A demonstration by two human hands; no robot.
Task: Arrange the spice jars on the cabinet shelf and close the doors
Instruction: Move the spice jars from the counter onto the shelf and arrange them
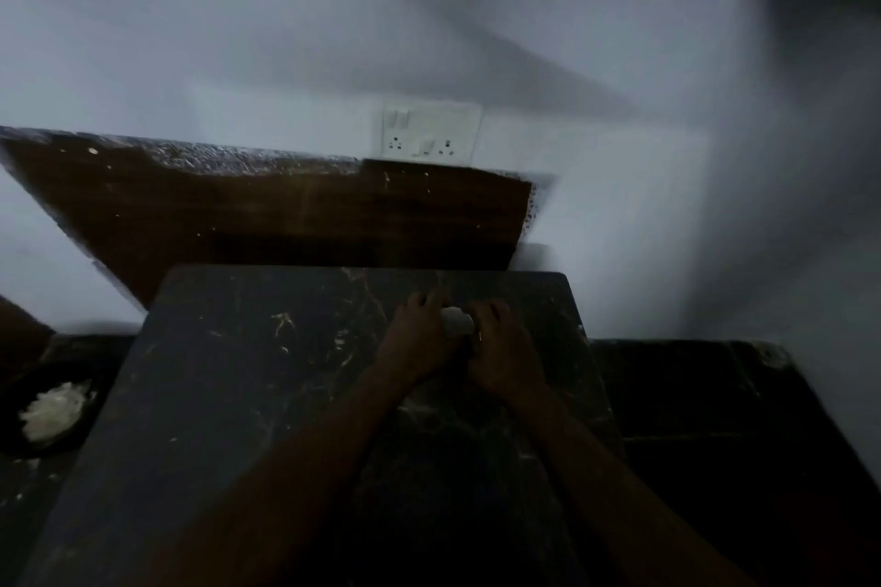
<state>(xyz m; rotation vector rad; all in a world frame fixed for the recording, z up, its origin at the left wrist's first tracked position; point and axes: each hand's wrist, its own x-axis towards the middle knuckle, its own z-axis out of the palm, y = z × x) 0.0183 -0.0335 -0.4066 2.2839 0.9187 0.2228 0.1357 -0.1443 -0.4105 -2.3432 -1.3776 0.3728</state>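
Observation:
The frame is dim and blurred. My left hand (419, 338) and my right hand (500, 348) meet over a dark marbled counter (238, 372), near its far edge. Between them they hold a small pale object (456, 321), whitish and rounded; what it is cannot be told. Fingers of both hands curl around it. No cabinet shelf, doors or clearly recognisable spice jars appear in the head view.
A brown wooden board (286, 215) leans against the white wall behind the counter. A white double socket (429, 131) sits on the wall above it. At the left, a dark bowl (14, 424) holds something white. Dark floor or surface lies to the right (715, 396).

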